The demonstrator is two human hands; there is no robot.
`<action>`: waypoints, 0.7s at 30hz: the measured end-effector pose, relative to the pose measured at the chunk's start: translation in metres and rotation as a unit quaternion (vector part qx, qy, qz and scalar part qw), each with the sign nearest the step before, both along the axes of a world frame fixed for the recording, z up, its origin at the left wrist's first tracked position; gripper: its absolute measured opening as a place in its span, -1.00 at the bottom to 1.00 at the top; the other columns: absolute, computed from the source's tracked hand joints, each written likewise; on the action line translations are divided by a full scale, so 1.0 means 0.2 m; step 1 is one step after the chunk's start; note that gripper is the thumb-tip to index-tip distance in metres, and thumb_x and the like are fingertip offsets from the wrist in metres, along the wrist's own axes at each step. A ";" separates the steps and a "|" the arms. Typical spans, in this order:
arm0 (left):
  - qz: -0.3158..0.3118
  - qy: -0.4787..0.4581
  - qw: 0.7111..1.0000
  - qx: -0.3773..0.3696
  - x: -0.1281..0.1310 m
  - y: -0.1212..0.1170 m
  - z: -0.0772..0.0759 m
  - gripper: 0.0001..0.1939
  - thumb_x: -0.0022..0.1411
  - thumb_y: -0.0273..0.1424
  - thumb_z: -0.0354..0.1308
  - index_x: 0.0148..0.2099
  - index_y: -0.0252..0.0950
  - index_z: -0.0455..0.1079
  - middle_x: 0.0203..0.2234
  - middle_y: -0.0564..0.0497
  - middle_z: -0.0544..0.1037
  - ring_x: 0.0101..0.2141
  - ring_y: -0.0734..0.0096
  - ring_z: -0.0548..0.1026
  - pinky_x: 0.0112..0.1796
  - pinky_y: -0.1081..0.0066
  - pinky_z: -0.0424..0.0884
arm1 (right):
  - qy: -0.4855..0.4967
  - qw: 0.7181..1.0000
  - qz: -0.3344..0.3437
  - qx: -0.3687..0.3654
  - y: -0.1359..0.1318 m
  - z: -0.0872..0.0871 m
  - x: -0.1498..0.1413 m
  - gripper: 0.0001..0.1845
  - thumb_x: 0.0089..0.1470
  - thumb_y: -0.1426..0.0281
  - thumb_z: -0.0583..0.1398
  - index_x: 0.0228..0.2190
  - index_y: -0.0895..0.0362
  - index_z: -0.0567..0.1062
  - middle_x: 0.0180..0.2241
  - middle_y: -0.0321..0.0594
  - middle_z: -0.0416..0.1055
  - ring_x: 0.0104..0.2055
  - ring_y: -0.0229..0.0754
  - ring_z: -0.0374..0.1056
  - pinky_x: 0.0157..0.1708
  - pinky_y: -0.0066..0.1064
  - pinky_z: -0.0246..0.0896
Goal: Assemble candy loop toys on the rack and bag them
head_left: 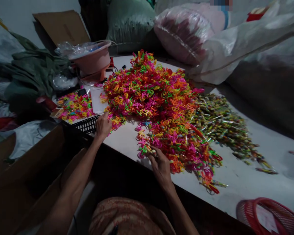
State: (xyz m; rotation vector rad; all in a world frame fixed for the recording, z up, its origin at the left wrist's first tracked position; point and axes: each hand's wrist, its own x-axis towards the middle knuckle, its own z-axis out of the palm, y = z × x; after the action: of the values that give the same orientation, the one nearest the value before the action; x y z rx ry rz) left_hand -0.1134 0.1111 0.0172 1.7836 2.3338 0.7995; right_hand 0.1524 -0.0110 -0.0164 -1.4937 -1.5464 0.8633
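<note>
Right hand (161,164) pinched plastic pieces (143,148), likely for smallness, nearside of heap (149,91); left hand (104,125), heap's left: grip I couldn't tell.

White tabletop (247,186): pale, bare along much of the right side.
Bright heap (147,94): little plastic bits, pink, red, orange, yellow, green, mounded high towards the back, straggling forward.
Thin sticks (220,120): a duller, glinting spread against the heap's right flank.
Smaller pile (75,106): similar bright colours, over at the left.
</note>
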 end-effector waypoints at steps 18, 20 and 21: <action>-0.049 -0.771 0.611 -0.171 0.53 -0.54 -0.07 -0.56 -0.33 -0.50 0.46 -0.29 -0.35 0.49 -0.47 0.01 0.62 -0.50 0.43 0.55 -0.46 0.48 0.49 | 0.374 0.901 0.065 -0.212 0.09 0.09 0.00 -0.75 -0.19 0.22 0.37 -0.53 0.16 0.58 -0.64 -0.34 0.38 -0.62 -0.39 0.17 -0.58 -0.50 0.03; -0.046 -0.776 0.606 -0.165 0.53 -0.55 -0.08 -0.55 -0.33 -0.49 0.47 -0.28 -0.35 0.50 -0.47 0.01 0.62 -0.50 0.44 0.54 -0.47 0.49 0.48 | 0.374 0.901 0.070 -0.208 0.09 0.08 0.01 -0.76 -0.19 0.22 0.37 -0.53 0.15 0.59 -0.64 -0.34 0.37 -0.62 -0.39 0.15 -0.59 -0.50 0.02; -0.048 -0.777 0.607 -0.162 0.54 -0.55 -0.08 -0.55 -0.33 -0.48 0.47 -0.27 -0.36 0.50 -0.47 0.01 0.62 -0.50 0.45 0.54 -0.46 0.49 0.47 | 0.373 0.902 0.072 -0.206 0.08 0.08 0.02 -0.75 -0.19 0.21 0.37 -0.53 0.15 0.59 -0.64 -0.34 0.38 -0.63 -0.39 0.16 -0.59 -0.50 0.02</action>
State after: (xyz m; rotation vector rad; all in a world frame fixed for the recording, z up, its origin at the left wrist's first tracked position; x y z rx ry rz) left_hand -0.0058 0.0005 0.0005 0.3957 0.9713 1.0733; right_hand 0.1555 0.0059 -0.0005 -1.1004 -0.9278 1.6948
